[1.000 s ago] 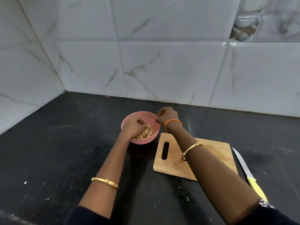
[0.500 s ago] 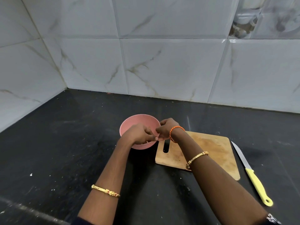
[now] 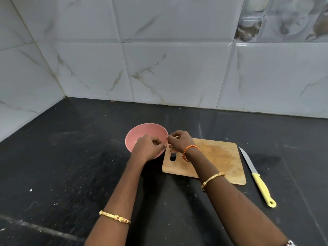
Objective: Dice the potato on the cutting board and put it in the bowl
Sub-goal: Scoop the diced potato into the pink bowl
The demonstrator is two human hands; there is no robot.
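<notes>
Both upper arms are cut off by the bottom edge, and only a scrap of patterned sleeve shows at the lower right corner. The forearms reach forward and converge, a gold bangle (image 3: 115, 217) on the left one, a second gold bangle (image 3: 212, 179) and an orange thread bracelet (image 3: 189, 152) on the right.

The left hand (image 3: 148, 148) sits back-up over the near right part of the pink bowl (image 3: 140, 134), fingers curled inward with the tips drawn together; what lies under them is hidden, so whether it pinches anything cannot be told. The right hand (image 3: 178, 141) meets it fingertip to fingertip at the bowl's right rim, its fingers also curled in. A small pale sliver shows at its thumb and forefinger, too small to identify with certainty, though it looks like a bit of potato (image 3: 176, 137) held in a narrow pinch.

The diced potato itself cannot be seen: the left hand covers the lower inside of the bowl, and only bare pink wall shows beyond it.

Just right of and beneath the right wrist lies the wooden cutting board (image 3: 218, 157), its slot handle partly hidden by that wrist and its top showing only a damp stain. Further right of the hands, apart from the board's edge, a knife (image 3: 255, 175) with a yellow handle lies flat on the black counter (image 3: 62, 166). Beyond the hands stands the marbled tile wall (image 3: 168, 68).
</notes>
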